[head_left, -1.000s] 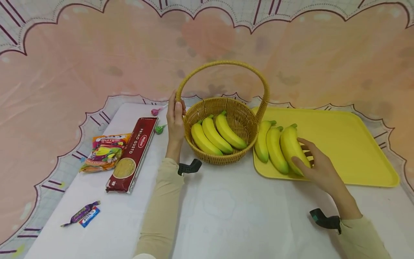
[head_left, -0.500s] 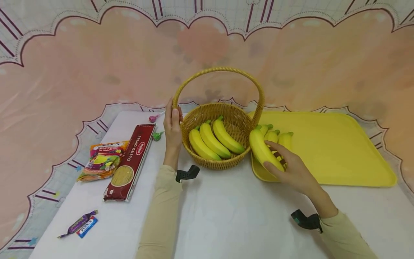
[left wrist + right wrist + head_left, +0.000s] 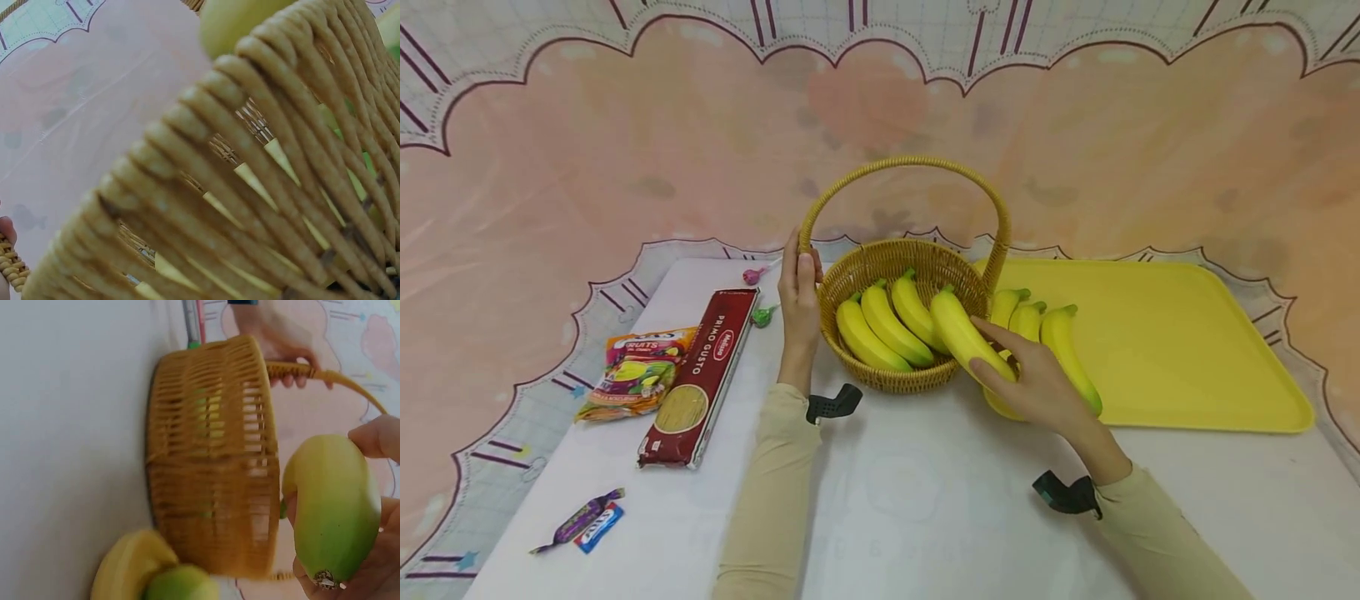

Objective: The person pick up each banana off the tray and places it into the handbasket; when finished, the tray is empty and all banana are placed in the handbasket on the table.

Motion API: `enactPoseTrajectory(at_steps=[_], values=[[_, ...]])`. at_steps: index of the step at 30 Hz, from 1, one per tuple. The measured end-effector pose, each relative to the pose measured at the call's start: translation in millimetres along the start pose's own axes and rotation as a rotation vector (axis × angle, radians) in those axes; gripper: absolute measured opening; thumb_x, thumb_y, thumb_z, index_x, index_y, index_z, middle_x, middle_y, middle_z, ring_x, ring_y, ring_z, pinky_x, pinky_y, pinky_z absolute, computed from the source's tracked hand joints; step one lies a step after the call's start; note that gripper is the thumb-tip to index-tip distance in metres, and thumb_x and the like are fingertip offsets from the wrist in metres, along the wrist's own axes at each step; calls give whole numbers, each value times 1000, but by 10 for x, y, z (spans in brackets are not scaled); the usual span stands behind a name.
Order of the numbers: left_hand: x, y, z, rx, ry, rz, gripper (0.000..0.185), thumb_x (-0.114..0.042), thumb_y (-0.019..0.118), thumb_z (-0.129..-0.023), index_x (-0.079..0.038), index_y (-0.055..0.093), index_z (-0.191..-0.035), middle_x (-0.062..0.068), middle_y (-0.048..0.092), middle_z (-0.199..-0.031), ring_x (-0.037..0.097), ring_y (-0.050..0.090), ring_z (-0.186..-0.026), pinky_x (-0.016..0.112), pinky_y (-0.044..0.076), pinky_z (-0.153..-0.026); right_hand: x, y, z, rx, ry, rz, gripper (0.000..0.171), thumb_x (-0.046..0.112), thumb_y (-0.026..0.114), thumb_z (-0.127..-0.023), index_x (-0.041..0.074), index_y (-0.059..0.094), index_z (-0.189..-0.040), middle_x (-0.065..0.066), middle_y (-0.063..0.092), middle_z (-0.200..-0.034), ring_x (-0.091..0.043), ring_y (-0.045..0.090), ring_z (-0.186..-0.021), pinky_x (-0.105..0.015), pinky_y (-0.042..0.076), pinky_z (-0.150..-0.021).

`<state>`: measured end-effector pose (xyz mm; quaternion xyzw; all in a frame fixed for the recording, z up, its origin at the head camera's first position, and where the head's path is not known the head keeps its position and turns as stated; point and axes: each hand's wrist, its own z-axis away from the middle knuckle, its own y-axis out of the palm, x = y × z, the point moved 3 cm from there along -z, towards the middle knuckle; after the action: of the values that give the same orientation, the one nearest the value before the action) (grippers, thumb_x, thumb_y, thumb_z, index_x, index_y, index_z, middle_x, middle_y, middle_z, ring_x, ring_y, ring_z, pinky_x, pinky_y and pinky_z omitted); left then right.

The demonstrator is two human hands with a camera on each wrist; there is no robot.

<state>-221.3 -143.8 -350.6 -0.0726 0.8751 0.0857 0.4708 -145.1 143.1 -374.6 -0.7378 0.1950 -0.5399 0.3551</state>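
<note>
A woven wicker basket (image 3: pixel 901 379) with a tall hoop handle (image 3: pixel 904 163) stands mid-table and holds three bananas (image 3: pixel 880 325). My left hand (image 3: pixel 799 287) grips the base of the handle at the basket's left rim. My right hand (image 3: pixel 1026 379) holds a fourth banana (image 3: pixel 961 333) over the basket's right rim, its stem end pointing inward. In the right wrist view that banana (image 3: pixel 334 506) fills the right side beside the basket wall (image 3: pixel 212 462). The left wrist view shows the wicker (image 3: pixel 250 187) up close. More bananas (image 3: pixel 1063 342) lie on the yellow tray (image 3: pixel 1180 350).
Left of the basket lie a pasta box (image 3: pixel 703 375), a snack bag (image 3: pixel 636 371), two lollipops (image 3: pixel 763 315) and wrapped candies (image 3: pixel 583 521). The white table (image 3: pixel 910 500) is backed by a pink cloth wall.
My right hand lifted one banana off the yellow tray and carried it left to the basket's right rim. The left hand stayed on the handle.
</note>
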Motion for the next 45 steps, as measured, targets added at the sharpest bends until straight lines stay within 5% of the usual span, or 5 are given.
enactPoseTrajectory(at_steps=[7, 18, 27, 35, 45], values=[[-10, -9, -24, 9, 17, -9, 42, -6, 32, -100, 5, 36, -140, 3, 42, -85, 15, 38, -74, 30, 34, -71, 255, 253, -357, 43, -6, -60, 58, 44, 58, -91, 22, 42, -142, -4, 61, -114, -18, 52, -83, -31, 42, -69], [-16, -17, -30, -1, 29, -5, 41, -6, 32, -100, 5, 37, -140, 2, 42, -85, 18, 39, -74, 32, 34, -70, 661, 747, -848, 89, -66, 96, 57, 40, 61, -89, 13, 48, -137, -5, 64, -101, -16, 52, -74, -28, 40, -61], [24, -1, 35, -33, 9, 4, 42, -8, 32, -100, 5, 37, -140, 2, 44, -85, 19, 40, -76, 25, 36, -72, 707, 1016, -958, 171, -61, 154, 61, 39, 59, -91, 10, 41, -141, -9, 56, -131, -22, 58, -108, -40, 48, -88], [294, -59, -7, -27, 12, 2, 42, -15, 32, -102, -9, 40, -143, -2, 45, -88, 16, 41, -78, 26, 36, -73, 701, 980, -854, 190, -111, 108, 58, 45, 49, -95, 13, 41, -142, -8, 51, -136, -23, 51, -122, -41, 43, -99], [347, -58, -47, 0, 50, 3, 40, -19, 34, -102, -11, 43, -140, -3, 46, -87, 14, 40, -75, 32, 36, -70, 411, 507, -581, -42, -131, -20, 36, 25, 54, -95, 10, 55, -127, -4, 58, -122, -24, 55, -110, -39, 46, -92]])
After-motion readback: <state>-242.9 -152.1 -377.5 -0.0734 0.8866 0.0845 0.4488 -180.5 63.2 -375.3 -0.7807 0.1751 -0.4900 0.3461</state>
